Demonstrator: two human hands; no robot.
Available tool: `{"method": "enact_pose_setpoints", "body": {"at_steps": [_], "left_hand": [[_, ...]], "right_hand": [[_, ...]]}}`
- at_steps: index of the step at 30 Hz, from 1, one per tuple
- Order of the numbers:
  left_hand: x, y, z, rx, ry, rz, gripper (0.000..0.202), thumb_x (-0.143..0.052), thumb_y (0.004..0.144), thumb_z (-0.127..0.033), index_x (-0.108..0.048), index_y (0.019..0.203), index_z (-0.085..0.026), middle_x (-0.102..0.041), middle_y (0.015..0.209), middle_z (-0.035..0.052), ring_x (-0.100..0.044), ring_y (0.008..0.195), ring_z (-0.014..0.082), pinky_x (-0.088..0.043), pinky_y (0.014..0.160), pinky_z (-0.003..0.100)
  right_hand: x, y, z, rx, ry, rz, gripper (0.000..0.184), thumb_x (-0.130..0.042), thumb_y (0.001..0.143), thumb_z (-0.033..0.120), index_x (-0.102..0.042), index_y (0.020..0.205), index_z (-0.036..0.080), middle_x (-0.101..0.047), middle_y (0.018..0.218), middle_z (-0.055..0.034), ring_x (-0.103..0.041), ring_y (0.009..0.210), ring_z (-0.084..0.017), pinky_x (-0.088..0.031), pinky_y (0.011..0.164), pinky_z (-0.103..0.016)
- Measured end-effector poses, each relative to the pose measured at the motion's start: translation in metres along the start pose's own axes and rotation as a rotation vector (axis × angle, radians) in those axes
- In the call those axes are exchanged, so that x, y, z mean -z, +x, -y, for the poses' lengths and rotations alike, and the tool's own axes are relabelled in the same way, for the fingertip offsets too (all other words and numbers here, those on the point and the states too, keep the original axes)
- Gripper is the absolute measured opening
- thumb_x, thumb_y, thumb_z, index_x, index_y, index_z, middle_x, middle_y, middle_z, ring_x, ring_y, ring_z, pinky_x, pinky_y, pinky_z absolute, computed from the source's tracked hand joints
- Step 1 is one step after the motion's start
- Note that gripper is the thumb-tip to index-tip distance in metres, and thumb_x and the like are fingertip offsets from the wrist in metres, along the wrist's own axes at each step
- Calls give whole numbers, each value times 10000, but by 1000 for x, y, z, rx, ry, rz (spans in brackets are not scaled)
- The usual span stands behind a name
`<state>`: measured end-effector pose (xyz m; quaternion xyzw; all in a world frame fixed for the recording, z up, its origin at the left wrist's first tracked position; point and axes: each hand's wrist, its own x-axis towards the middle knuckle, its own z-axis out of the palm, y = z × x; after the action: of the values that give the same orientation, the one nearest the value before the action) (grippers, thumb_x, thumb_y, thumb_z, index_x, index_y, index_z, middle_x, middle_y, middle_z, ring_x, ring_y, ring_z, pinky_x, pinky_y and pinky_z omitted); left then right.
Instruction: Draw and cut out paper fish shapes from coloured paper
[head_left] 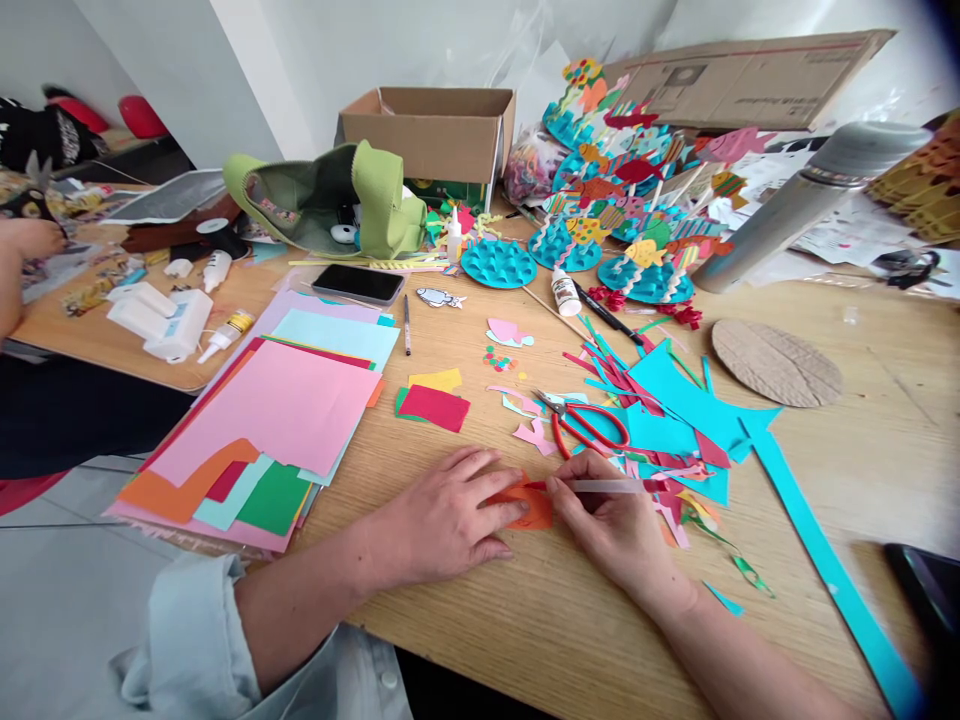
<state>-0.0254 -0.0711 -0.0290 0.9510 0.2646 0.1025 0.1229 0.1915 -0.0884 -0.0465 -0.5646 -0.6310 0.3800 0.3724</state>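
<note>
- My left hand (450, 510) is pressing flat on a piece of orange paper (529, 507), released, not gripping
- My right hand (615, 520) is pinching a translucent plastic strip (607, 486) tight, its end over the orange paper
- The paper is lying on the wooden table (862, 450), between both hands
- Red-handled scissors (589, 425) are lying just beyond the orange paper
- A stack of coloured paper (262, 430) is sitting left of it

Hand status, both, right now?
Left hand: open, flat, pressing down orange paper.
Right hand: closed, pinching a translucent plastic strip over the paper.
</note>
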Motion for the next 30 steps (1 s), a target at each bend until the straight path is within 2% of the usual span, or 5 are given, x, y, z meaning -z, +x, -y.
{"method": "enact_pose_setpoints", "body": {"at_steps": [30], "left_hand": [[-1,-1,0,1,18,0,424,-543,892,-415,-554,1264,-212,-511,1375,55,-390,1292,275,-325,1102,452]], "right_hand": [[0,2,3,4,-16,-2,157,-571,860,308,-524,749,208,-540,610,13,-490,506,-131,-361,434,-234]]}}
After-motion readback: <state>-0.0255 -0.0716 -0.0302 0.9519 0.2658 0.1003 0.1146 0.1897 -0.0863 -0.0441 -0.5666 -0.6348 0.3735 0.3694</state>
